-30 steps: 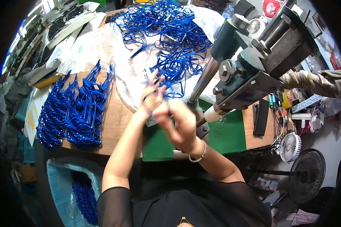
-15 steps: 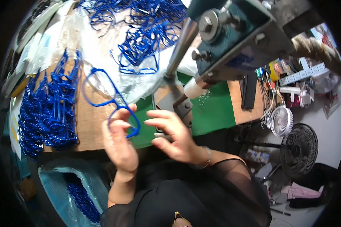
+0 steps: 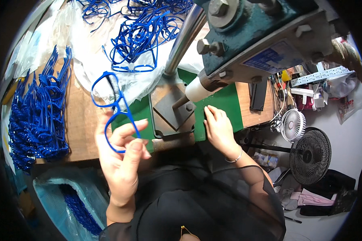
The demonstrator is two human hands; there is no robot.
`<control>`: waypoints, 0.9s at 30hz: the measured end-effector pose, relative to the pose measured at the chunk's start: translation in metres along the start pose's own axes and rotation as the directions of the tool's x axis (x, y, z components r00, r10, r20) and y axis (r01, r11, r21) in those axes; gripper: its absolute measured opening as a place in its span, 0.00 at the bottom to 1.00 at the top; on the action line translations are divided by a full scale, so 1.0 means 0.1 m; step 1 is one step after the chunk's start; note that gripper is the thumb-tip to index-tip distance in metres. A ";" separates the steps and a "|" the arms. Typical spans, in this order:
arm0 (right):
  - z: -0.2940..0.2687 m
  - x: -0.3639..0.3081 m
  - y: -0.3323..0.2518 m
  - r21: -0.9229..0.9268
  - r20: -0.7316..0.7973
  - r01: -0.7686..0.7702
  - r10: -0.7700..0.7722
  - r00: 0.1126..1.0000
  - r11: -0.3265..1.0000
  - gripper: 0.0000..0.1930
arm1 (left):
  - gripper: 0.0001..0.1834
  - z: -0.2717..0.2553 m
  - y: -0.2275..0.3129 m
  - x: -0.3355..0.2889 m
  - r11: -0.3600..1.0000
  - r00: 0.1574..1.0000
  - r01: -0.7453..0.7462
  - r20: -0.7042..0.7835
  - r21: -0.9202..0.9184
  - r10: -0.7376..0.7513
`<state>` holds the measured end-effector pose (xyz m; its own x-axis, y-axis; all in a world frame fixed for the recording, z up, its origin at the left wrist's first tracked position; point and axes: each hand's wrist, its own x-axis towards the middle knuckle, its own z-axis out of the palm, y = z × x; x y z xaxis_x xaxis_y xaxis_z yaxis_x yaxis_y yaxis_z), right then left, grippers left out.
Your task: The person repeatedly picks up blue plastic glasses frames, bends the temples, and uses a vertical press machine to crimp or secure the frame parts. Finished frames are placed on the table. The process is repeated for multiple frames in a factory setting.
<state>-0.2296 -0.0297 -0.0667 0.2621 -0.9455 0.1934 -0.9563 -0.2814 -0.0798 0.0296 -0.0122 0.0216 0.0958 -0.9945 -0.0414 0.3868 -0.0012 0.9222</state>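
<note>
"Blue, glossy eyeglass frame [image 3: 116, 107], raised above the bench in our left hand [image 3: 121, 166]: how do we have it?"

"We have thumb and fingers clamped on its lower rim. It tilts, the other rim sticking up past our fingertips toward the crumpled white plastic sheeting [image 3: 84, 40]."

"And our right hand [image 3: 222, 131]?"

"We see nothing held there. The fingers stretch out fairly close together, the thumb a little apart, over the flat green mat [image 3: 231, 107]. Their undersides are hidden, so we cannot tell how firmly they touch it."

"What is nearest to them?"

"The dark grey, diamond-turned metal plate [image 3: 167, 110], just to their left, and the white cylindrical tip [image 3: 194, 90] of the green-painted metal press [image 3: 257, 24] beyond."

"Are other frames about?"

"Yes. We have a dense blue stack [image 3: 40, 124] on the brown wooden tabletop [image 3: 83, 132] at left, and a loose blue tangle [image 3: 142, 36] on the sheeting."
</note>
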 end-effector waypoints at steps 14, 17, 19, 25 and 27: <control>0.21 0.04 0.27 0.550 -0.025 -0.277 0.348 0.937 0.788 0.03 | 0.43 0.06 -0.13 -0.11 0.999 0.971 -0.019 0.239 -0.026 0.024; 0.25 0.03 0.28 0.491 -0.022 -0.233 0.280 0.960 0.839 0.03 | 0.42 0.13 -0.19 -0.13 0.998 0.971 -0.050 0.232 -0.027 0.055; 0.22 0.03 0.30 0.504 0.010 -0.251 0.285 0.958 0.826 0.04 | 0.43 0.15 -0.22 -0.12 0.997 0.970 -0.042 0.236 -0.071 0.058; 0.29 0.01 0.25 0.508 -0.092 -0.195 0.279 0.956 0.839 0.04 | 0.44 0.15 -0.24 -0.05 0.996 0.964 -0.083 0.250 -0.043 0.091; 0.31 0.03 0.24 0.450 -0.114 -0.183 0.259 0.959 0.874 0.05 | 0.45 0.18 -0.28 -0.05 0.995 0.955 -0.098 0.279 -0.024 0.101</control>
<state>-0.2476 -0.0440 -0.0983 -0.0115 -0.9611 0.2761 -0.8253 -0.1468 -0.5452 0.0014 -0.0093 0.0026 -0.1253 -0.9791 0.1605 0.3977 0.0987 0.9122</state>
